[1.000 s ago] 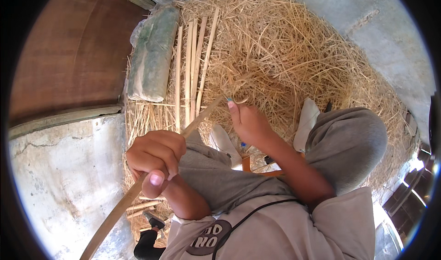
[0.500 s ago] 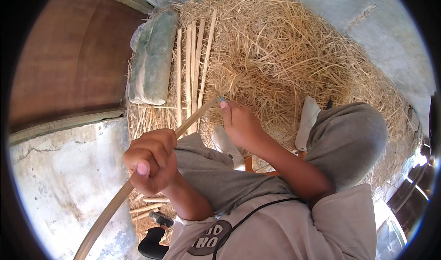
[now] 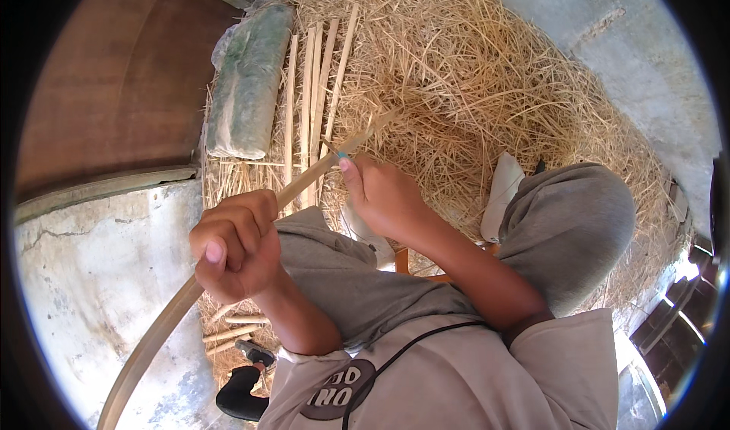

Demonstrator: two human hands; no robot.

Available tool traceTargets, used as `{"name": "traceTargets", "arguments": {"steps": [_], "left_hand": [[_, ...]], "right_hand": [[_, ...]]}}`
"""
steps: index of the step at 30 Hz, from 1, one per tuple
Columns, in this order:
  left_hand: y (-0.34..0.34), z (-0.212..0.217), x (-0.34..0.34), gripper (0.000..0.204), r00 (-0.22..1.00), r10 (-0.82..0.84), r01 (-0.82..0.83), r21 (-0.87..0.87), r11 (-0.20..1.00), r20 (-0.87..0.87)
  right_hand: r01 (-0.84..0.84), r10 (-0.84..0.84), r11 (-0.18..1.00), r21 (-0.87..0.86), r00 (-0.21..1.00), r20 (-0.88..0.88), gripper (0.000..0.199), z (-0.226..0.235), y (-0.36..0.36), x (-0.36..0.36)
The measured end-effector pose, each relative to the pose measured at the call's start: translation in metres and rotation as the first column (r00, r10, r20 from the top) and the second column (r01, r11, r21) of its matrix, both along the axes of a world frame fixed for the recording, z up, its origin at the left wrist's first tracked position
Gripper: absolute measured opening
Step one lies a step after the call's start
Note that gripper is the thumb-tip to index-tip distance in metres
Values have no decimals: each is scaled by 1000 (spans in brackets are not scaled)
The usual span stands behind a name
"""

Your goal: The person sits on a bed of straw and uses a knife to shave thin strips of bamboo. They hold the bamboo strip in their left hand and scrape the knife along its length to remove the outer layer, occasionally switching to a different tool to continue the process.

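My left hand (image 3: 237, 241) is wrapped around a long pale wooden strip (image 3: 303, 183), which looks like split bamboo. The strip runs aslant from the lower left up over the straw, its far end past my right hand. In my closed right hand (image 3: 386, 194) is a small knife (image 3: 330, 148) with a bit of blue by the thumb. Its thin dark blade lies across the strip, a short way beyond the left fist. Most of the knife's handle is hidden in the fingers.
Loose straw-like shavings (image 3: 471, 72) cover the floor ahead. Several pale strips (image 3: 306, 103) lie beside a greenish wrapped bundle (image 3: 251, 84). A brown panel (image 3: 122, 88) and a worn wall (image 3: 99, 263) stand left. Shorter sticks (image 3: 232, 333) lie near a dark shoe (image 3: 255, 352).
The knife has moved down the strip toward my left hand, and more of the strip's far end shows beyond it. Both hands sit slightly farther left in view.
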State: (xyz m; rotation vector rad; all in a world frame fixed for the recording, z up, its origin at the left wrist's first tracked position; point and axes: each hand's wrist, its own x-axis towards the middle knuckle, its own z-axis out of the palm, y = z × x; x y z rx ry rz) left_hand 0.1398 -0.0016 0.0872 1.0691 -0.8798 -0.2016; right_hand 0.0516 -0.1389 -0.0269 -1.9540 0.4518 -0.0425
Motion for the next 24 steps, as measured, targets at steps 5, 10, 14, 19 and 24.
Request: {"name": "traceTargets", "arguments": {"steps": [5,10,14,19,24], "left_hand": [[0,0,-2,47,1000,2,-2,1,1000,19],[-6,2,-6,46,1000,-14,14,22,1000,25],[0,-1,-2,46,1000,22,-22,-3,1000,6],[0,1,-10,46,1000,7,-7,67,998,-1],[-1,2,-2,46,999,-30,30,-8,1000,26]], "right_hand": [[-12,16,997,81,999,-45,52,20,-1,-1],[-17,17,999,27,1000,10,51,17,3,-5],[-11,11,1000,15,999,-49,52,15,1,-1],[-29,29,1000,-2,996,-89,55,15,4,-5],[24,-16,997,74,994,-107,56,-15,-10,-4]]}}
